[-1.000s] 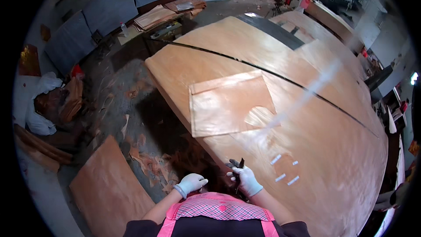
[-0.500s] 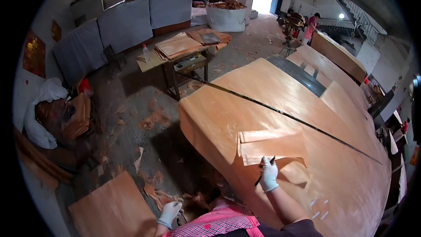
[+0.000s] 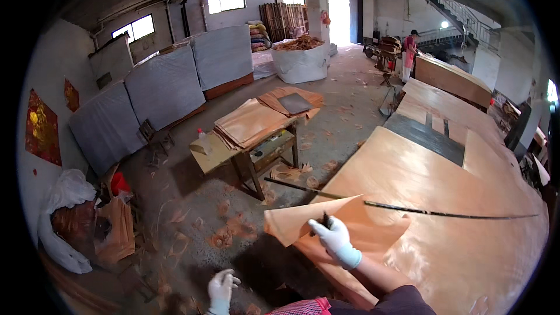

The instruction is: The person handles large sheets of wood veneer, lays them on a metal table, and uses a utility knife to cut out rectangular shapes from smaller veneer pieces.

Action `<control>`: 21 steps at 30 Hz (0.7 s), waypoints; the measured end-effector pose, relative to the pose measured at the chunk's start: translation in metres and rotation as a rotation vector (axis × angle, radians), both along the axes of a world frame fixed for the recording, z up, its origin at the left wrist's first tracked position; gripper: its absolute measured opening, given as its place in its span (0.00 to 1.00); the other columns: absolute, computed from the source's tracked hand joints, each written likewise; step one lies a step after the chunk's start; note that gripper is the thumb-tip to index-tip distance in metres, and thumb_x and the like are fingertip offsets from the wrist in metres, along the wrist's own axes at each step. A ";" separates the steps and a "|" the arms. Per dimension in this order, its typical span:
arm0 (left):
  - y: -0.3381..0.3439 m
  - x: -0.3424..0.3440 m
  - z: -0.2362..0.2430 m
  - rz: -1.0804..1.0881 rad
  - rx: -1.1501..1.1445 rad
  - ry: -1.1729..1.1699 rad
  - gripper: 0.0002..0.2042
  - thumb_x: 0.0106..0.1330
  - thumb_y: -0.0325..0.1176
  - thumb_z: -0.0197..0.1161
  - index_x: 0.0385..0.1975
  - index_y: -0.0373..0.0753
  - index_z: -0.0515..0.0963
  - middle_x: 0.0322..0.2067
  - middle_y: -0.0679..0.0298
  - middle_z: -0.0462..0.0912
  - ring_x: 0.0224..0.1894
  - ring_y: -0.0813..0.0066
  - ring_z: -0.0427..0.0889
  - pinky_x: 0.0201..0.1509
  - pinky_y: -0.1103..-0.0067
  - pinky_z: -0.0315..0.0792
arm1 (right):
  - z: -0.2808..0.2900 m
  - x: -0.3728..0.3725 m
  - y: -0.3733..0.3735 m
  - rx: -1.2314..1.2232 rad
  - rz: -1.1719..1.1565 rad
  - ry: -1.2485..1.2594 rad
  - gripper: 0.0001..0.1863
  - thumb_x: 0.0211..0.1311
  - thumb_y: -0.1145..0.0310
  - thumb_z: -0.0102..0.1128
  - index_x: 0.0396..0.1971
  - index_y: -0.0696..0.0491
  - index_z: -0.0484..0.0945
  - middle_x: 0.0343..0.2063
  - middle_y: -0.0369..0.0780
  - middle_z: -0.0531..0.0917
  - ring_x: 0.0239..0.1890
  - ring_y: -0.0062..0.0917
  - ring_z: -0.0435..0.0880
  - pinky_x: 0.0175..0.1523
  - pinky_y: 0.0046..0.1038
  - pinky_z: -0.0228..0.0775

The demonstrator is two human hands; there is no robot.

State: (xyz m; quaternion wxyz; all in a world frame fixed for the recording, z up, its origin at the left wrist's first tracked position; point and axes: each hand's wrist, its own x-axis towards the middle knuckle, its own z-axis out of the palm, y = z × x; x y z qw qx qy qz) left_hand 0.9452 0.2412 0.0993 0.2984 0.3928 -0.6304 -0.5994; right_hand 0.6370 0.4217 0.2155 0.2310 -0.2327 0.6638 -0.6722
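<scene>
Sheet (image 3: 364, 227) bent, raised across near left edge of worktable (image 3: 434, 248); handling looks partway: up off surface, not laid flat. Right hand (image 3: 336, 242) closed round 1 dark tool (image 3: 325, 220), grip on sheet unclear. Left hand (image 3: 221, 287) loosely open, apparently empty, over floor (image 3: 189, 172).

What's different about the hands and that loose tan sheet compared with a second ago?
The right hand has reached forward to the tan sheet, which lay flat before; now it is raised and curled, jutting left past the edge of the big table. The dark tool stays in the right hand, and the left hand remains off the sheet.
</scene>
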 end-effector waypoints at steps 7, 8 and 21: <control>-0.156 -0.072 0.105 0.181 -0.239 0.099 0.14 0.69 0.27 0.54 0.52 0.31 0.74 0.34 0.61 0.82 0.35 0.77 0.80 0.41 0.81 0.75 | 0.002 -0.024 -0.143 0.143 0.258 -0.170 0.17 0.62 0.55 0.64 0.23 0.54 0.81 0.14 0.27 0.72 0.17 0.11 0.67 0.23 0.19 0.57; -0.177 -0.089 0.117 0.076 -0.409 0.080 0.16 0.68 0.28 0.56 0.53 0.31 0.73 0.39 0.58 0.81 0.41 0.73 0.80 0.47 0.78 0.73 | 0.000 -0.024 -0.164 0.165 0.290 -0.078 0.18 0.62 0.55 0.64 0.23 0.56 0.81 0.16 0.31 0.75 0.20 0.15 0.72 0.27 0.22 0.64; -0.405 -0.331 0.138 -1.318 -0.821 -0.372 0.36 0.57 0.50 0.65 0.61 0.33 0.66 0.53 0.44 0.76 0.55 0.50 0.75 0.59 0.67 0.68 | -0.014 -0.084 -0.346 0.348 0.117 0.073 0.19 0.61 0.55 0.64 0.25 0.59 0.78 0.20 0.40 0.82 0.23 0.23 0.80 0.32 0.27 0.71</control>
